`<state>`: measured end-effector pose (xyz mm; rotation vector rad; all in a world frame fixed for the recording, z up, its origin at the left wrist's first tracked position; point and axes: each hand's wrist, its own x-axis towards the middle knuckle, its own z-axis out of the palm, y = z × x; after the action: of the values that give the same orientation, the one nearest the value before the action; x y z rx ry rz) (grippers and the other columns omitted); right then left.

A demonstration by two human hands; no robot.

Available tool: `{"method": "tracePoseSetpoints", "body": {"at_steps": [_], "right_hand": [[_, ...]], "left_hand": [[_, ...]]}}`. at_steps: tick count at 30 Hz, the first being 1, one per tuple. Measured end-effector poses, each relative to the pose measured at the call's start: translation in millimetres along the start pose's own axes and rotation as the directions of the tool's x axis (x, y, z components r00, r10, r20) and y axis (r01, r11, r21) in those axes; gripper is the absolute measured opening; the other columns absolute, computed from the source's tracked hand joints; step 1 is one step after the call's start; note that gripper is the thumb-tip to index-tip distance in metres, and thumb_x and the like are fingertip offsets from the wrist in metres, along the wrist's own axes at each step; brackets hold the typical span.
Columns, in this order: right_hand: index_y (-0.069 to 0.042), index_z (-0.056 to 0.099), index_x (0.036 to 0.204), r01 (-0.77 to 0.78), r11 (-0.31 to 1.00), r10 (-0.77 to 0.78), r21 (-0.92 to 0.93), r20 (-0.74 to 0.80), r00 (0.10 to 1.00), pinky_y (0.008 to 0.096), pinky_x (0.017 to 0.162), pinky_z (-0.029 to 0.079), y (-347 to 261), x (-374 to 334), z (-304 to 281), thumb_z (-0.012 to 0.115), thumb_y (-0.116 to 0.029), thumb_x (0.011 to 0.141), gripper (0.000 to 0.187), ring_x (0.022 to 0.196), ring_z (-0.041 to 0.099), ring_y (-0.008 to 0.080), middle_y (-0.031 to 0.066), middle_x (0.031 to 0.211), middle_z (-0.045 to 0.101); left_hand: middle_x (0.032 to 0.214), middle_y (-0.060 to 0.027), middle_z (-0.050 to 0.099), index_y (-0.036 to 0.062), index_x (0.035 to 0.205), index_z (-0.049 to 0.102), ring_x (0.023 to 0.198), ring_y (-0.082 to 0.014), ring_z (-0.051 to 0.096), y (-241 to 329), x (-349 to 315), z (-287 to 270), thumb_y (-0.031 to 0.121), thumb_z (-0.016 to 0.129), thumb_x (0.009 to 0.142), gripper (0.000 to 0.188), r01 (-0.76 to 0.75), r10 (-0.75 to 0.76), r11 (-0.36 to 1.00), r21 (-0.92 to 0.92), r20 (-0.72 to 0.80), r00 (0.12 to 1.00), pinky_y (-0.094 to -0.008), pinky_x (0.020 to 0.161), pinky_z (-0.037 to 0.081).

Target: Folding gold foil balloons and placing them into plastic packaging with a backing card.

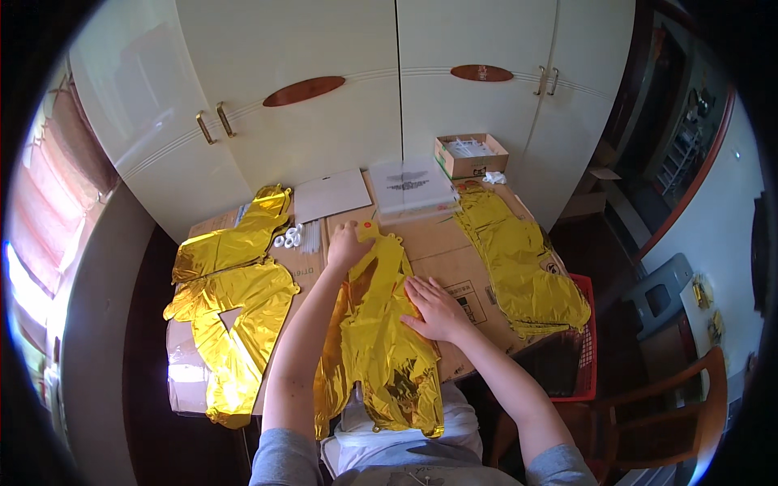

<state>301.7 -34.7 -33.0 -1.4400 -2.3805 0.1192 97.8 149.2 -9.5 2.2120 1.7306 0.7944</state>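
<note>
rests right hand flat, fingers spread and gripping nothing, on gold foil draped over near edge of cardboard; curls left hand at its top, cannot tell if pinching; hemmed by left foil pile, white rings, right foil pile
</note>
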Motion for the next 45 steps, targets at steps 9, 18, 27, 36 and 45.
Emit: {"method": "tracePoseSetpoints", "body": {"at_steps": [9,18,27,36,45], "right_hand": [[0.006,0.031,0.145,-0.012,1.0,0.012,-0.012,0.023,1.0,0.0414,0.12,0.019,-4,-2,-8,0.049,-0.05,0.095,0.077,0.143,0.03,0.0303,0.0208,0.152,0.034],[0.005,0.028,0.146,-0.042,0.998,0.046,-0.051,0.095,0.994,0.0414,0.12,0.017,-11,0,-14,0.041,-0.055,0.097,0.079,0.145,0.026,0.0269,0.0182,0.154,0.03],[0.005,0.03,0.146,-0.032,0.998,0.036,-0.053,0.072,0.997,0.0421,0.12,0.019,-8,1,-10,0.044,-0.056,0.096,0.08,0.144,0.027,0.0279,0.0187,0.153,0.031],[0.005,0.03,0.146,-0.022,0.997,0.026,-0.072,0.055,0.998,0.0421,0.12,0.019,-9,0,-9,0.046,-0.055,0.095,0.08,0.144,0.028,0.0284,0.0185,0.153,0.032],[0.004,0.031,0.146,-0.027,0.996,0.032,-0.081,0.062,0.998,0.0423,0.12,0.019,-9,-1,-8,0.047,-0.055,0.094,0.08,0.144,0.027,0.0279,0.0179,0.153,0.032]], "left_hand": [[0.116,-0.0075,0.061,0.0097,0.113,0.062,0.114,-0.0274,0.055,-10,-121,-92,0.035,0.07,0.08,0.043,-0.318,0.257,0.933,0.168,0.307,0.916,-0.044,0.095,0.041],[0.117,-0.0036,0.064,0.0134,0.106,0.066,0.116,-0.022,0.056,-6,-235,-124,0.023,0.071,0.081,0.028,-0.51,0.47,0.86,-0.002,0.389,0.792,-0.043,0.099,0.038],[0.122,-0.0028,0.062,0.0111,0.11,0.064,0.122,-0.0219,0.052,7,-243,-113,0.022,0.07,0.08,0.032,-0.528,0.51,0.847,-0.053,0.36,0.781,-0.0468,0.104,0.035],[0.128,-0.006,0.06,0.007,0.113,0.063,0.127,-0.0217,0.05,8,-249,-104,0.024,0.068,0.081,0.036,-0.542,0.519,0.839,-0.052,0.377,0.767,-0.0487,0.107,0.033],[0.129,-0.0089,0.059,0.0059,0.117,0.062,0.129,-0.0233,0.05,11,-252,-103,0.022,0.067,0.081,0.04,-0.522,0.512,0.849,-0.083,0.378,0.771,-0.0499,0.107,0.034]]}}
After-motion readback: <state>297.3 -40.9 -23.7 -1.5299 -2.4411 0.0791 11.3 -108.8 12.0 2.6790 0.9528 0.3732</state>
